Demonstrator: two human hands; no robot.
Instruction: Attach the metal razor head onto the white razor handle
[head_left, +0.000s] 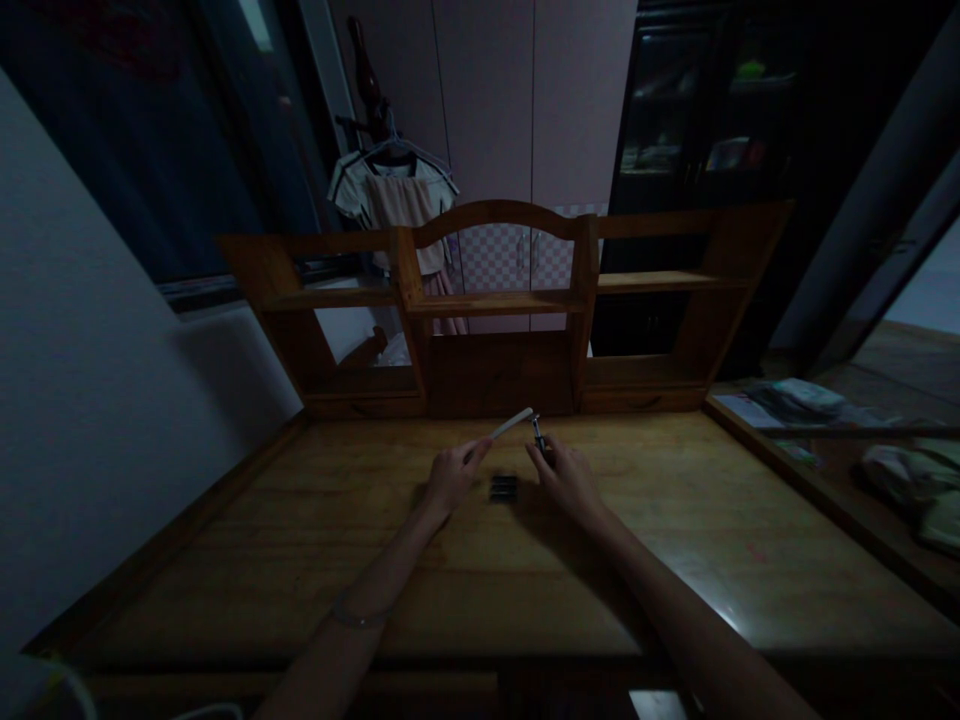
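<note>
My left hand [452,478] is closed around a thin white stick-like thing [512,422] that points up and to the right. My right hand [564,474] is pinched on a small dark object with a metal tip [538,432], held upright just right of the white stick's end. Between the two hands a small dark block [503,487] lies on the wooden desk [480,560]. The room is dim, so I cannot make out what these small things are.
A wooden shelf hutch [495,300] stands at the back of the desk. A white wall [90,400] runs along the left. To the right a lower surface [862,440] holds papers and cloth. Clothes on a hanger [394,195] hang behind the hutch.
</note>
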